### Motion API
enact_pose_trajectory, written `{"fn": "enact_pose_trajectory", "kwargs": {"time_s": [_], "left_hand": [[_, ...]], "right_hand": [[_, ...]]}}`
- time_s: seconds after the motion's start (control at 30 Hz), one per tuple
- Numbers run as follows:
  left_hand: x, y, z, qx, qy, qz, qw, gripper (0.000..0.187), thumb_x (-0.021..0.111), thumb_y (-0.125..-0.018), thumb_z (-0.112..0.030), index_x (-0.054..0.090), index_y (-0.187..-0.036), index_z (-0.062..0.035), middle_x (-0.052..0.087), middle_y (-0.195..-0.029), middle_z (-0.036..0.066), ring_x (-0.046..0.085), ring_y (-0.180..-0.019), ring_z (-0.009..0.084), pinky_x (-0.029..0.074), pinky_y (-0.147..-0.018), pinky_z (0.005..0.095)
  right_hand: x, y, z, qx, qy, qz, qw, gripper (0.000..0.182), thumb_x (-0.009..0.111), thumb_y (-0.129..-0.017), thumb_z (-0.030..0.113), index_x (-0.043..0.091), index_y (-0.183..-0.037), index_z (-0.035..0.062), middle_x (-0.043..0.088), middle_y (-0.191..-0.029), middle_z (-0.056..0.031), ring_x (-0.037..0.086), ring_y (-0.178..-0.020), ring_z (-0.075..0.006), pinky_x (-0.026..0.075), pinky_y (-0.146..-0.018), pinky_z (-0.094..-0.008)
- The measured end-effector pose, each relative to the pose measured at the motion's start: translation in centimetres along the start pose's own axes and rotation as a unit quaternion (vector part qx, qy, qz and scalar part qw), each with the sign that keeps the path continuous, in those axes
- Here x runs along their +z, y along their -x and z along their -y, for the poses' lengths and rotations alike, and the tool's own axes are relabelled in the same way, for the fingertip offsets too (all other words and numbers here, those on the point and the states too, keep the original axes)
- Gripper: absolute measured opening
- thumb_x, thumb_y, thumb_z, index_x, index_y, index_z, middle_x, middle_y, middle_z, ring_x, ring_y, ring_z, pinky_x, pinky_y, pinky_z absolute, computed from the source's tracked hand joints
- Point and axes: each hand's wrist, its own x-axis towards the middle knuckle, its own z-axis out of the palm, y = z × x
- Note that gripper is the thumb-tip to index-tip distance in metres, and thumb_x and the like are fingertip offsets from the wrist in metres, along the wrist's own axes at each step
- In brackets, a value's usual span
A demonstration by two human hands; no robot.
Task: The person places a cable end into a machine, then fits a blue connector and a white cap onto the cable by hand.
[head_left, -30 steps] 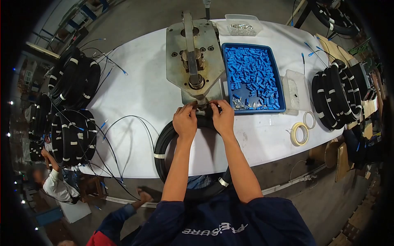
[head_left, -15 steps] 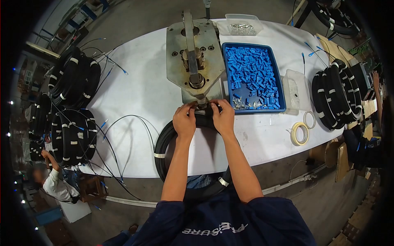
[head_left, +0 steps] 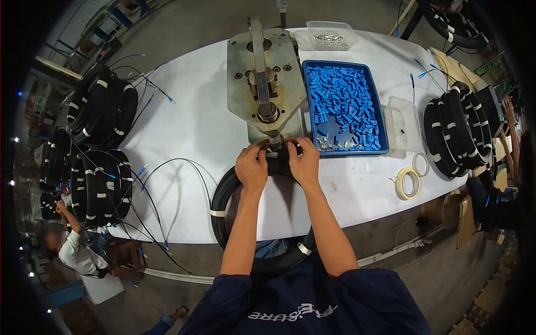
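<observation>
At the front of a metal hand press [head_left: 240, 92], my left hand [head_left: 252, 166] and my right hand [head_left: 304, 163] face each other with fingers pinched. Between them, under the press's tip, a black cable end seems to be held; fingers and press hide the exact grip. A coil of black cable [head_left: 220, 192], bound with white tape, hangs below my hands over the table's front edge. The press has a long upright lever [head_left: 258, 47]. Right of it, a blue tray [head_left: 384, 125] holds many small blue plastic pieces [head_left: 346, 100] and some metal ones [head_left: 324, 142].
Taped cable coils stand at the left [head_left: 100, 187] and right [head_left: 455, 131] of the white table [head_left: 178, 111]. Clear plastic boxes [head_left: 326, 40] and tape rolls [head_left: 407, 184] lie around the tray. A person [head_left: 78, 251] sits at left; another's arm [head_left: 511, 139] shows at far right.
My hands stay at the press with almost no movement. The far-right person's arms have shifted, and a foot at the lower left shows more.
</observation>
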Motion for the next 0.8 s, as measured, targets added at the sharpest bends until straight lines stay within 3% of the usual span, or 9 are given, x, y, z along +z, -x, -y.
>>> {"fn": "enact_pose_trajectory", "kwargs": {"time_s": [0.3, 0.37, 0.8], "left_hand": [[0.23, 0.04, 0.3, 0.012, -0.005, -0.005, 1.0, 0.013, 0.067, -0.085, -0.011, 0.074, -0.096, -0.008, 0.071, -0.089, 0.01, 0.066, -0.08, 0.0282, 0.051, -0.074, 0.037], [0.37, 0.08, 0.45, 0.033, -0.006, -0.021, 0.999, 0.014, 0.063, -0.085, -0.01, 0.071, -0.097, -0.0114, 0.07, -0.086, 0.006, 0.064, -0.078, 0.0291, 0.05, -0.071, 0.0387], [0.45, 0.16, 0.62, 0.049, -0.019, -0.029, 0.998, 0.013, 0.064, -0.086, -0.011, 0.071, -0.097, -0.011, 0.07, -0.087, 0.006, 0.064, -0.078, 0.0297, 0.05, -0.071, 0.0397]], "right_hand": [[-0.01, 0.12, -0.16, -0.002, -0.016, -0.011, 1.0, 0.01, 0.063, -0.086, 0.003, 0.068, -0.093, -0.0006, 0.065, -0.09, -0.0154, 0.063, -0.082, -0.032, 0.049, -0.072, -0.0362], [0.04, 0.05, -0.24, -0.005, -0.006, -0.01, 1.0, 0.01, 0.062, -0.086, 0.003, 0.068, -0.093, -0.0002, 0.065, -0.089, -0.0149, 0.064, -0.082, -0.0318, 0.049, -0.073, -0.0361], [0.04, 0.12, -0.08, 0.001, -0.015, -0.013, 1.0, 0.009, 0.062, -0.086, 0.004, 0.068, -0.092, -0.0003, 0.065, -0.088, -0.0151, 0.063, -0.083, -0.0328, 0.049, -0.076, -0.0363]]}}
